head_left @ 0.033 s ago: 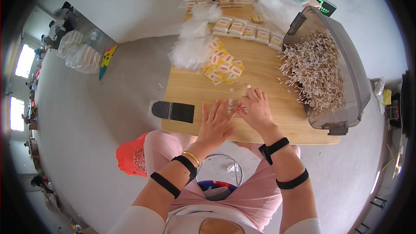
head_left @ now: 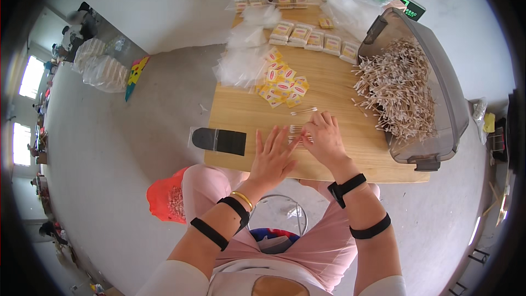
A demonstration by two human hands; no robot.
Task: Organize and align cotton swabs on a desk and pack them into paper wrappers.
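Left hand (head_left: 269, 157), fingers spread! Cotton swabs (head_left: 296, 130) lie at its two o'clock; right hand (head_left: 326, 142) bends over them, pinch unclear.

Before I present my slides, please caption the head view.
Left hand and right hand at lined-up cotton swabs on a wooden table, a bin of loose swabs at right.

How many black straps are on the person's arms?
4: left wrist strap, left forearm strap, right wrist strap, right forearm strap. Any beneath the white sleeves would be hidden.
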